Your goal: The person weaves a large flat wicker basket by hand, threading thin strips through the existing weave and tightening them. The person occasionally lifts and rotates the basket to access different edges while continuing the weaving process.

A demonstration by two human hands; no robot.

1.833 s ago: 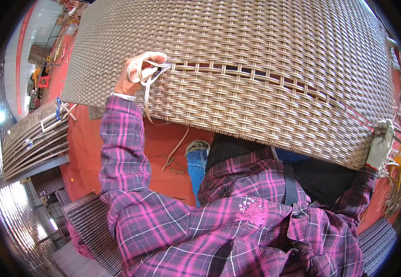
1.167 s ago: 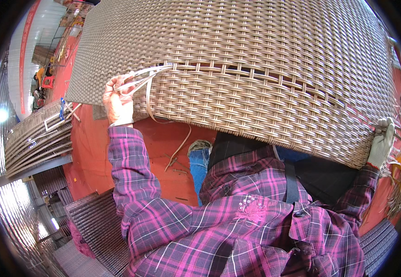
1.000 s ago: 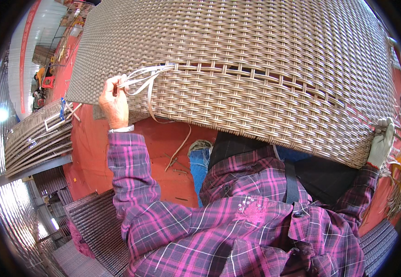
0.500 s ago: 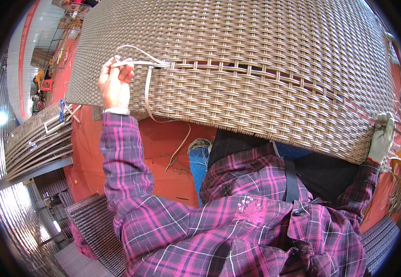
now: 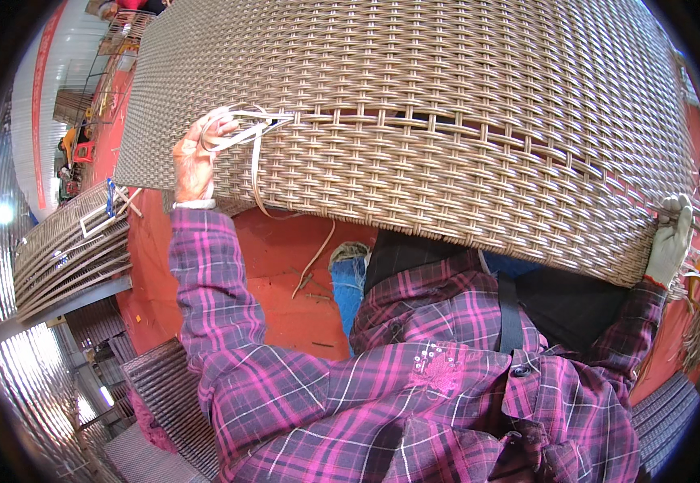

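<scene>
Brown woven wicker panel (image 5: 447, 105), curved; left hand (image 5: 195, 157) clamps pale strands (image 5: 241, 133), right hand (image 5: 671, 241) grips edge.

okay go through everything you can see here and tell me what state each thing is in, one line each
Woven panel: tilted in front of the person, one row open as a gap.
Loose strands: pulled out of the weave at the gap's left end, trailing down.
Left hand: closed on the loose strands.
Right hand: gloved, gripping the panel's right edge.
Stacked woven panels: lying at left, untouched.
</scene>
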